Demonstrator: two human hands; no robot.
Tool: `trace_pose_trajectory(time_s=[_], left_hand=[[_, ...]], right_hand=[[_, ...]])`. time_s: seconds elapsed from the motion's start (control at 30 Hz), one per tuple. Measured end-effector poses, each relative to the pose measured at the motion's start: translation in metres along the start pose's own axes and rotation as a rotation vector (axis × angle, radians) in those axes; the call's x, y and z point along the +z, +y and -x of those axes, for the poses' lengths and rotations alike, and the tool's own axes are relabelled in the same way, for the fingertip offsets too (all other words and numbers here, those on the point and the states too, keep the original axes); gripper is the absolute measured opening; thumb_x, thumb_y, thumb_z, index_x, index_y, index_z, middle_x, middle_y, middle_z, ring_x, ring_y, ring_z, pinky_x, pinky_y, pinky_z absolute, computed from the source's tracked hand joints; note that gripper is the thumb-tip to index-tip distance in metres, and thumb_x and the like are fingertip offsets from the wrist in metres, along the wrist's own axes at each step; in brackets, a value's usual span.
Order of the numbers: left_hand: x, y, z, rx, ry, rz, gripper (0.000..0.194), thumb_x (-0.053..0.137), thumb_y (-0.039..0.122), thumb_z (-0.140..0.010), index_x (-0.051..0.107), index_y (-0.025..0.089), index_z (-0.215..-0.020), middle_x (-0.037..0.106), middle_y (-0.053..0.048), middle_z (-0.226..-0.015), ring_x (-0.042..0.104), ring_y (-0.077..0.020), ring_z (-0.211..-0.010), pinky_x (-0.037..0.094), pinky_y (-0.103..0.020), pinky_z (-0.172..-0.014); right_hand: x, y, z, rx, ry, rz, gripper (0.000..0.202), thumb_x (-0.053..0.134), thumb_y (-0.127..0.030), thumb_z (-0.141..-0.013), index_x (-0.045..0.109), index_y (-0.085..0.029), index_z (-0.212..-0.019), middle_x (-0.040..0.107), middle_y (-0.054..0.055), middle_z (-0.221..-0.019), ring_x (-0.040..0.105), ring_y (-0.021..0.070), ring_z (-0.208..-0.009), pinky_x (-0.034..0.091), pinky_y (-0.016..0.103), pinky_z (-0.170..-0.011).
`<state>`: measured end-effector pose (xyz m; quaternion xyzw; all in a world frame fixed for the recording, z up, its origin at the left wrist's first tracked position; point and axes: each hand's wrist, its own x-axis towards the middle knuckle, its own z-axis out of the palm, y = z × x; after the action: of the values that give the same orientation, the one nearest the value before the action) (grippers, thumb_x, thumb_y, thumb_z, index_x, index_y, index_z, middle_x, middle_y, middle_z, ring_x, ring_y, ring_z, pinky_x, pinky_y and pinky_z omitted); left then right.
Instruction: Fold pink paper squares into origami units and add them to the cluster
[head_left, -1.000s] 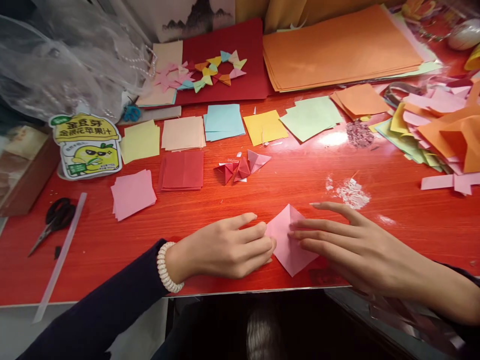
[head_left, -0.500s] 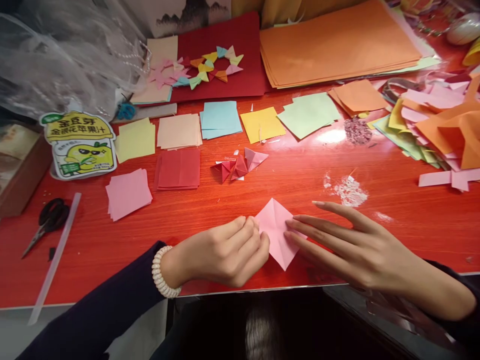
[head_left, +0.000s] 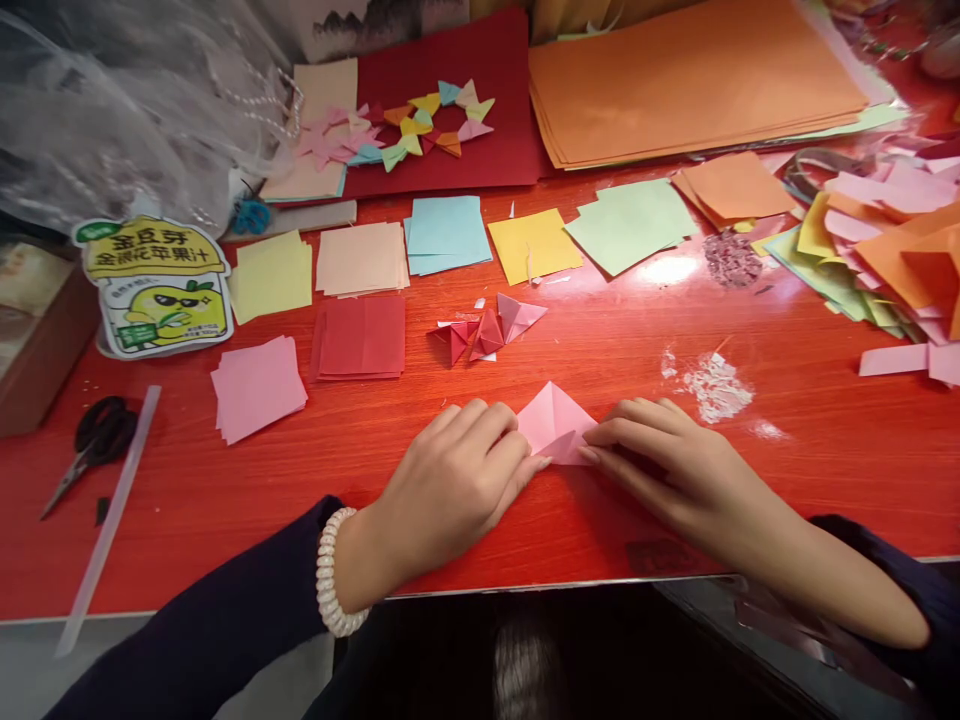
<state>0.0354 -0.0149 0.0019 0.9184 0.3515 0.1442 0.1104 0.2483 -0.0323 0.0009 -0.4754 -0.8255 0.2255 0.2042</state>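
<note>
A pink paper [head_left: 553, 420] lies near the table's front edge, its lower part folded up so that it forms a triangle with the tip away from me. My left hand [head_left: 461, 480] pinches its left corner, and my right hand [head_left: 660, 455] has thumb and fingers closed on the right corner. Just beyond it sit small folded red pieces [head_left: 472, 335] and a folded pink piece [head_left: 519, 317]. A red paper stack [head_left: 360, 338] and a pink paper stack [head_left: 260, 388] lie to the left.
Yellow [head_left: 534, 246], blue [head_left: 447, 234] and green [head_left: 631, 226] paper squares lie farther back. Scissors [head_left: 97, 440] and a clear strip [head_left: 112, 520] are at the left. White scraps [head_left: 718, 388] lie right of my hands; a paper heap [head_left: 885, 240] is at far right.
The pink paper has gone from a flat diamond to a folded triangle. My right hand's spread fingers have closed on its right corner, and my left hand still holds the left side.
</note>
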Motion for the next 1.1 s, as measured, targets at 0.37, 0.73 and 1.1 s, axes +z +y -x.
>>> trace_pose_trajectory(time_s=[0.37, 0.73, 1.1], left_hand=[[0.007, -0.004, -0.005, -0.102, -0.027, 0.070, 0.037, 0.039, 0.031, -0.092, 0.042, 0.015, -0.126, 0.057, -0.005, -0.090, 0.052, -0.0148, -0.080, 0.045, -0.031, -0.076], [0.009, -0.007, -0.004, -0.003, 0.008, -0.061, 0.038, 0.039, 0.029, -0.092, 0.044, 0.012, -0.126, 0.051, -0.003, -0.076, 0.046, -0.0132, -0.068, 0.042, -0.027, -0.063], [0.011, -0.008, -0.005, 0.010, -0.015, -0.130, 0.037, 0.042, 0.028, -0.091, 0.045, 0.015, -0.125, 0.046, -0.001, -0.072, 0.041, -0.0121, -0.064, 0.037, -0.025, -0.059]], right_hand=[[0.002, 0.005, -0.013, 0.211, -0.086, 0.156, 0.027, 0.038, -0.032, -0.090, 0.050, -0.018, -0.070, 0.054, 0.002, -0.057, 0.048, 0.0135, -0.052, 0.032, 0.025, -0.048], [0.006, 0.007, -0.018, 0.202, 0.012, 0.226, 0.027, 0.040, -0.037, -0.089, 0.052, -0.018, -0.075, 0.056, 0.000, -0.055, 0.051, 0.0118, -0.044, 0.033, 0.023, -0.041], [-0.003, 0.014, 0.008, -0.481, 0.006, 0.259, 0.036, 0.041, -0.008, -0.087, 0.048, -0.004, -0.122, 0.050, 0.015, -0.127, 0.044, 0.0255, -0.121, 0.040, 0.040, -0.098]])
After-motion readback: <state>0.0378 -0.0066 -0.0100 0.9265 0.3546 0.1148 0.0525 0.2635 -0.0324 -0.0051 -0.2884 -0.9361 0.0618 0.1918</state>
